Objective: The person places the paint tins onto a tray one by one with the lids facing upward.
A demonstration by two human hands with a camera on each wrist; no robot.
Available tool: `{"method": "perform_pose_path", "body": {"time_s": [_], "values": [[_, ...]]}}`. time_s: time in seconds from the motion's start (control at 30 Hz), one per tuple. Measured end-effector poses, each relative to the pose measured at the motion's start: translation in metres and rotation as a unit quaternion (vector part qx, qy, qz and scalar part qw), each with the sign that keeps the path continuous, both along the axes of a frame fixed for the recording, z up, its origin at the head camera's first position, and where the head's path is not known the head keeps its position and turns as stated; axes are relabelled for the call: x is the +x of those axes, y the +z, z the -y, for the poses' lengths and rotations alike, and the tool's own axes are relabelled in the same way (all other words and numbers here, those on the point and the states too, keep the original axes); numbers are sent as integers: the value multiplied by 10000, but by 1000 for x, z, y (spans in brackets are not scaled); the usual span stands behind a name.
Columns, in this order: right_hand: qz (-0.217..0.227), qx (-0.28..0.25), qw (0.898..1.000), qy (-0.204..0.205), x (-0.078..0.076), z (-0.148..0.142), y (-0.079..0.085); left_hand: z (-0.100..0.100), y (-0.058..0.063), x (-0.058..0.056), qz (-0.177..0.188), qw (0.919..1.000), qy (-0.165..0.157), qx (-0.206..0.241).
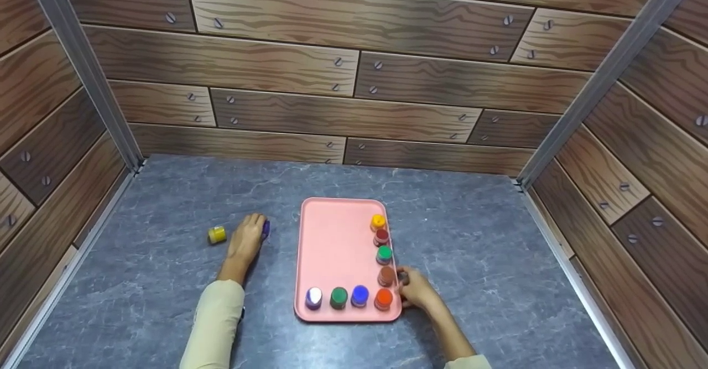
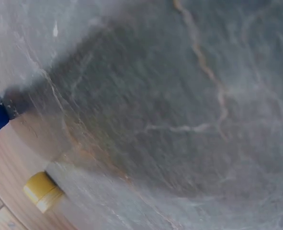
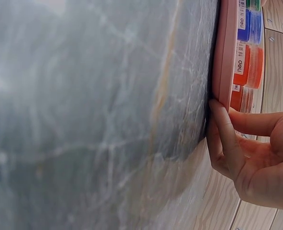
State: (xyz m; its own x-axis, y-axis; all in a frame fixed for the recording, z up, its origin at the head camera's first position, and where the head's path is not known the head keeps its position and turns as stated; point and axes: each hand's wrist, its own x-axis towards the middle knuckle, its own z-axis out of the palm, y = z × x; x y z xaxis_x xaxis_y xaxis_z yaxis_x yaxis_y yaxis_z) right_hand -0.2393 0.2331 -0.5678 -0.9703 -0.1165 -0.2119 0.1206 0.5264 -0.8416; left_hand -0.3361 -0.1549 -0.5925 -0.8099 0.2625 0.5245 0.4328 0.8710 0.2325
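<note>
On the table, my left hand point(image 1: 246, 239) grips a blue paint jar point(image 1: 266, 229), its thumb on the jar's side in the left wrist view. Just left of that hand a yellow paint jar point(image 1: 217, 234) lies on its side. My right hand point(image 1: 417, 289) pinches the right rim of the pink tray point(image 1: 340, 247), near its front corner. Along the tray's right side stand yellow point(image 1: 378, 222), dark red point(image 1: 381, 237), green point(image 1: 384, 255), brown point(image 1: 386, 275) and orange-red point(image 1: 383, 299) jars. Blue point(image 1: 360, 296), dark green point(image 1: 338, 297) and white-topped point(image 1: 313, 298) jars line its front edge.
The tray and loose jars rest on a grey marbled table point(image 1: 470, 236). Wood-patterned panels point(image 1: 310, 70) enclose the back and both sides, with metal posts point(image 1: 597, 70) at the corners.
</note>
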Motion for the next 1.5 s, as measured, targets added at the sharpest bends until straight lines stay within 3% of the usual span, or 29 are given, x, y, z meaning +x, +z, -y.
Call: {"method": "perform_pose_path", "body": {"time_s": [0.23,0.53,1.0,1.5], "values": [[11,-73,10000,13,0,0,-1,-1,10,6,321,9985,330,-289],[-19,13,9999,-98,1,-3,-2,-7,5,9,-258,9992,293,-116],[45,-50,9999,-113,2,1,0,-18,-1,8,-977,9901,978,-238],[-55,29,10000,-24,2,0,0,-18,0,8,-838,9913,1000,-171]]}}
